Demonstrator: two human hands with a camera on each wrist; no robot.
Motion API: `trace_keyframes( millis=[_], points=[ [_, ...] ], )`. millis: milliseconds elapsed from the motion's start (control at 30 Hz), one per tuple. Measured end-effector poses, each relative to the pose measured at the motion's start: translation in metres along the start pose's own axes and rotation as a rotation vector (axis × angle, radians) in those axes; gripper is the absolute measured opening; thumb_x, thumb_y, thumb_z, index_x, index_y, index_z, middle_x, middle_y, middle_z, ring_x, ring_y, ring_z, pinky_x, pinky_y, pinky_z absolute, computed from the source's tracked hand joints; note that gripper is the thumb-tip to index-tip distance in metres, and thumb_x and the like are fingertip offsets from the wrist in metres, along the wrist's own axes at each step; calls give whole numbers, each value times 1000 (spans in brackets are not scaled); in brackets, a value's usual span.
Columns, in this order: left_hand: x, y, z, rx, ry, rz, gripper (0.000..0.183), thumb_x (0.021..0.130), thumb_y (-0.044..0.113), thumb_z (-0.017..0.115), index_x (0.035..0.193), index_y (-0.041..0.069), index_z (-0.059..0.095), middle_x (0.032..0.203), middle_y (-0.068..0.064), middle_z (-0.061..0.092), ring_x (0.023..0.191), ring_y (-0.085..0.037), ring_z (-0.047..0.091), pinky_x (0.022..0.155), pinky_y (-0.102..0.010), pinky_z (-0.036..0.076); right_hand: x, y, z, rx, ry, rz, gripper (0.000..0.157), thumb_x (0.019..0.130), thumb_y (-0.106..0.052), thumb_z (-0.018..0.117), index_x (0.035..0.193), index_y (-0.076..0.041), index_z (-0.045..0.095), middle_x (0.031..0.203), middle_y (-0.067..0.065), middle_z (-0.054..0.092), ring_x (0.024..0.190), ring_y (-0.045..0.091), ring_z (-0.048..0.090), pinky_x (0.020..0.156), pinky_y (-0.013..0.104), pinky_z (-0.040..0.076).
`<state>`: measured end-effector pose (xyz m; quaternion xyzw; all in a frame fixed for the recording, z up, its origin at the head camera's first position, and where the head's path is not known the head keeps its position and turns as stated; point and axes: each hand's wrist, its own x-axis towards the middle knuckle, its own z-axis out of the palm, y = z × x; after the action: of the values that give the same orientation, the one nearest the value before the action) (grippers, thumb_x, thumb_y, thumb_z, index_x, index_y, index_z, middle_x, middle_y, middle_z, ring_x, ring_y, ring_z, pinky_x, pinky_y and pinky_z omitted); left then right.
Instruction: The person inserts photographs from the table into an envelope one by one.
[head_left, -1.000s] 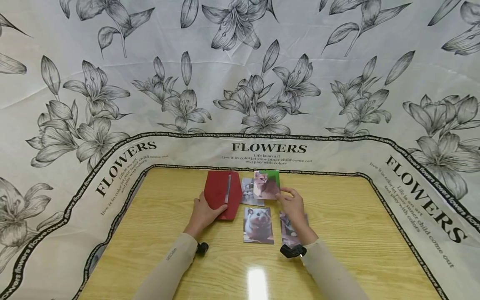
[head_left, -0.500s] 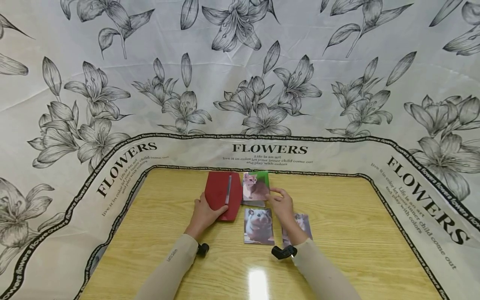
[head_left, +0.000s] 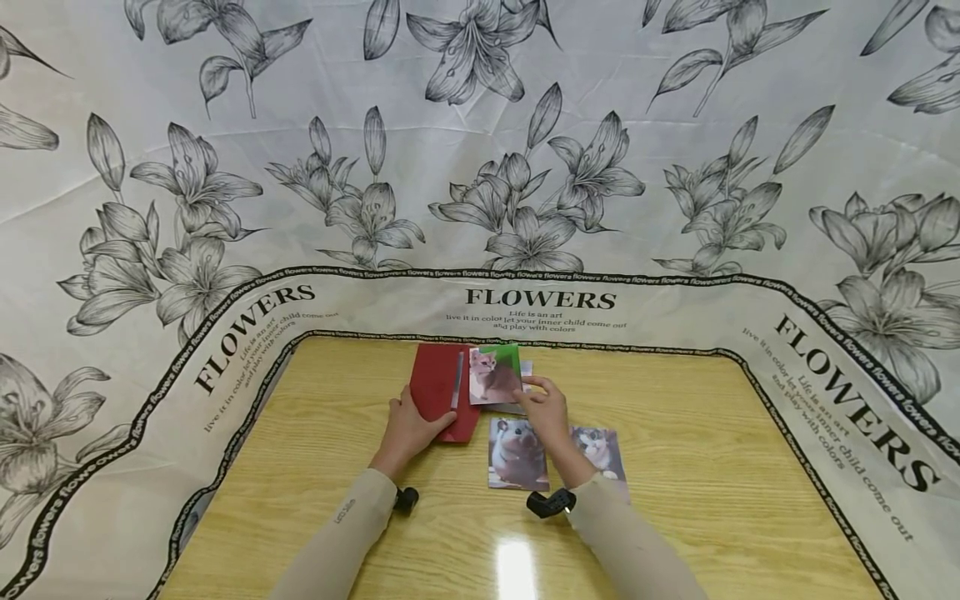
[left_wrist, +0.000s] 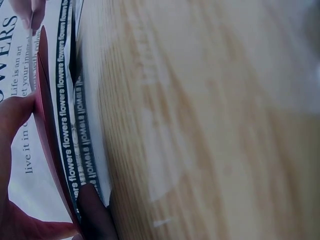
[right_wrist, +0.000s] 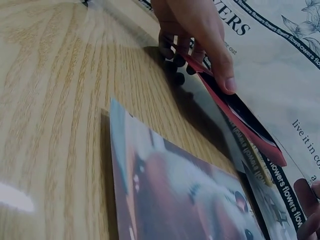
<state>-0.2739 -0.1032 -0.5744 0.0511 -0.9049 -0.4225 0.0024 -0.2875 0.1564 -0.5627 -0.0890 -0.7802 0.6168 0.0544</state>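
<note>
My left hand [head_left: 408, 427] grips a red envelope [head_left: 432, 379] by its lower left part, thumb on the top face. In the left wrist view the envelope [left_wrist: 49, 135] stands raised off the table between thumb and fingers. A pale strip shows along its slit opening. Between the fingertips of my right hand [head_left: 549, 417] is a photo card of a kitten on a green background [head_left: 492, 377], pinched at its lower right corner. Its left edge overlaps the envelope's right side in the head view; whether it enters the slit I cannot tell. A greyish card [head_left: 527, 367] lies mostly hidden behind it.
A hamster photo card [head_left: 516, 457] lies on the wooden table [head_left: 712, 467] nearer the person, partly under the right forearm's line. Beside it is another animal card [head_left: 606, 450], partly covered by the right wrist. A flower-printed cloth [head_left: 390, 304] borders the table's back and sides.
My right hand has carried the kitten card leftward from above the greyish card to the envelope's right side. The left hand and envelope have stayed in place.
</note>
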Motion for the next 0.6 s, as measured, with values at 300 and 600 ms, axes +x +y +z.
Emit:
trace_keyframes(
  millis=[300,600],
  points=[
    [-2,0,0,14,11,14,117,87,55,86,166,-5,24,137,-32,47,116,-42,61,102,-56,54,1,3,14,-14,-4,-21,34,101,-15,78,131,-2,70,101,21,80,75,27,69,52,25,37],
    [-1,-1,0,17,20,28,115,87,53,87,165,-5,26,134,-31,49,114,-41,61,100,-56,54,2,1,28,-25,20,-43,31,98,-10,79,125,1,70,96,22,80,74,24,71,53,23,41]
  ],
)
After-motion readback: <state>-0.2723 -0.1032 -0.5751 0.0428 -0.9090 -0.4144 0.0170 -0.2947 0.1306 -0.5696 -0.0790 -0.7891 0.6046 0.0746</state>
